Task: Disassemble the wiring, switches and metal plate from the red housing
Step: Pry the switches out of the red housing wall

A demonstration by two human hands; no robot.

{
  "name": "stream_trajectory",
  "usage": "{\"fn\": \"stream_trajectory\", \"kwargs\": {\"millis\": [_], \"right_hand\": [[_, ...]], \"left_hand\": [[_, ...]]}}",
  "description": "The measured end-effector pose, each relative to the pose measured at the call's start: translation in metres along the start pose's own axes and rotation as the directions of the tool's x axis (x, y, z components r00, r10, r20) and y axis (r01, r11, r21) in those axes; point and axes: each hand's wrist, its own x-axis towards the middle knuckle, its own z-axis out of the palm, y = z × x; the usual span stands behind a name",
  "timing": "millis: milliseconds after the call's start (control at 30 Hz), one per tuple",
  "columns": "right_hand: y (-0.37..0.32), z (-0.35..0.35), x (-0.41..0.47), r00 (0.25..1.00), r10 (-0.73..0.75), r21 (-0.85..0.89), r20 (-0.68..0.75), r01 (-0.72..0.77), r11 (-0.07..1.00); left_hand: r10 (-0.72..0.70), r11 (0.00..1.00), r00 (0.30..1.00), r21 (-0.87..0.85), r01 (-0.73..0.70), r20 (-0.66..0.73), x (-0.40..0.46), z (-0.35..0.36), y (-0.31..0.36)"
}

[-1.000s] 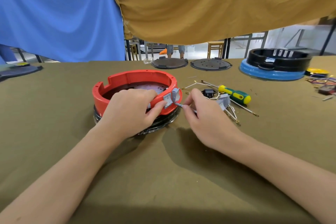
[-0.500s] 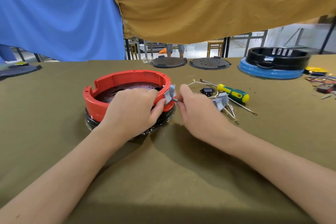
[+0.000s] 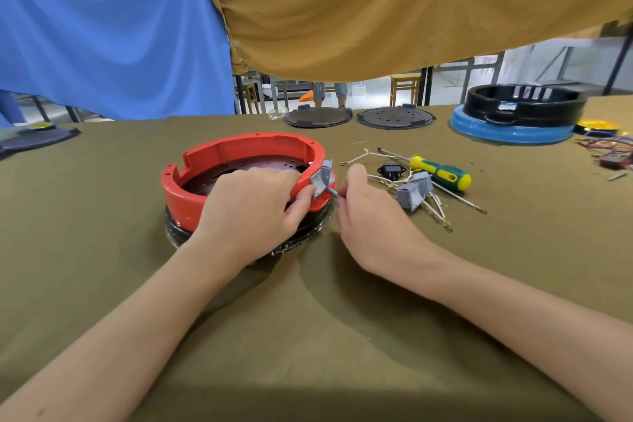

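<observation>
Head view: on our worktop [image 3: 342, 336], our left hand [image 3: 251, 212] grips the red housing [image 3: 239, 150] at its near rim, thumb against a grey switch [image 3: 320, 181]; our right hand [image 3: 373, 219] pinches that switch's terminal. Removed switches [image 3: 412, 193] lie right, beside a screwdriver [image 3: 442, 173].

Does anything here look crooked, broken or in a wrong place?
One thing: the grey switch on the red housing sits tilted, half out of the rim, with the left hand on the housing and the right hand pinching at the switch. That fits the disassembly. I see no damage and nothing spilled.
</observation>
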Motion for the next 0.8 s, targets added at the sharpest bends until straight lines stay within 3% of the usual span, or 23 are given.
{"fn": "stream_trajectory", "kwargs": {"millis": [367,500,600,800], "right_hand": [[0.029,-0.045,0.020,0.978,-0.144,-0.112,0.152,0.162,0.980],[0.039,-0.057,0.021,0.991,-0.088,-0.045,0.099,0.093,0.995],[0.033,-0.050,0.018,0.987,-0.116,-0.066,0.115,0.124,0.990],[0.022,-0.032,0.012,0.998,-0.062,0.046,0.022,0.061,0.997]], "left_hand": [[-0.006,0.996,1.000,-0.093,0.006,0.001,-0.003,0.000,-0.011],[-0.014,0.991,1.000,-0.131,0.012,-0.011,-0.005,0.000,-0.011],[-0.030,0.992,0.999,-0.122,0.028,-0.020,-0.004,0.000,-0.009],[-0.065,0.997,0.998,-0.050,0.064,-0.013,-0.005,0.002,-0.007]]}}
